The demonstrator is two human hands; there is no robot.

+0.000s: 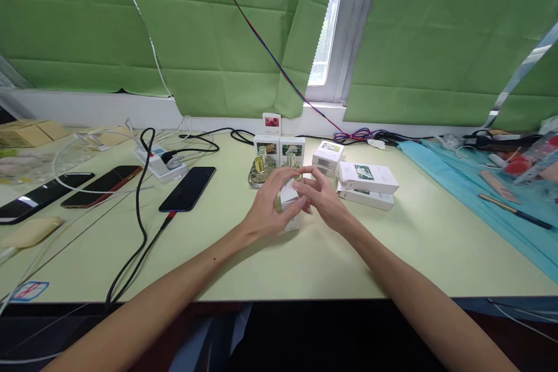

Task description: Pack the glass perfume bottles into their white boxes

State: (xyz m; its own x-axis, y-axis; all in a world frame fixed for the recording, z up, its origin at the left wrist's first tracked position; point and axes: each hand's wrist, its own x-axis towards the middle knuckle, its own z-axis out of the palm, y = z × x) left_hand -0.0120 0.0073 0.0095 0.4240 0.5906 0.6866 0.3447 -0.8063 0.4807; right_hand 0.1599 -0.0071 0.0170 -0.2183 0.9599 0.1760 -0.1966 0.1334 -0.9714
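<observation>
A small white box (pixel 293 223) stands upright on the table in front of me, its upper part covered by my fingers. My left hand (pixel 271 204) is closed on its left side, with the thumb across the front. My right hand (pixel 325 196) grips near the top right of the same box, thumb and fingers bent together. Just behind my hands are glass perfume bottles (pixel 258 176), with gold and silver caps showing. Flower-printed white boxes (pixel 267 145) stand upright behind the bottles.
More white boxes (pixel 367 178) lie stacked to the right. On the left are a black phone (pixel 187 189) on a cable, a white power strip (pixel 161 165) and other phones (pixel 102 186). Blue plastic sheeting (pixel 462 186) with a pen (pixel 514 210) covers the right end.
</observation>
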